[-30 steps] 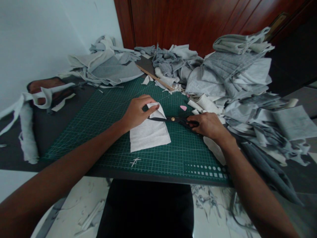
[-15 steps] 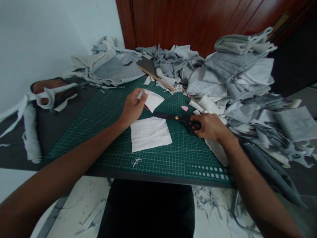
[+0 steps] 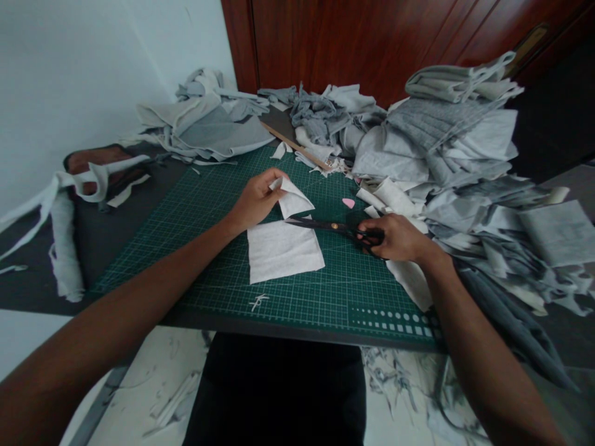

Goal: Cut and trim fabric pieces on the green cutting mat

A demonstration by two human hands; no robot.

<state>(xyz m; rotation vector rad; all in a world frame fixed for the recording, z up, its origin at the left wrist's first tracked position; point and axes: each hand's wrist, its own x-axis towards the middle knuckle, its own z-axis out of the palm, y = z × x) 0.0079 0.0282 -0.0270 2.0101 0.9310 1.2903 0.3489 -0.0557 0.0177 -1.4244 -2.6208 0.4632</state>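
Observation:
Between the thumb and fingers of my left hand is a small piece of white fabric, one corner folded over. My right hand grips the handles of black scissors, whose blades point left, just below the held piece. The blades look nearly closed, and their tips lie over the top edge of a larger white fabric rectangle. That rectangle rests flat on the green cutting mat. A few thin white trimmings lie in front of it.
Piled grey and white fabric covers the right side, with more cloth at the back left. A wooden stick lies at the mat's far edge. A pink chalk piece sits behind the scissors. Fabric strips lie at left.
My left hand has lowered slightly towards me and right with the small fabric piece, whose corner is now more folded. The scissors have dropped slightly, their tips now over the rectangle's edge.

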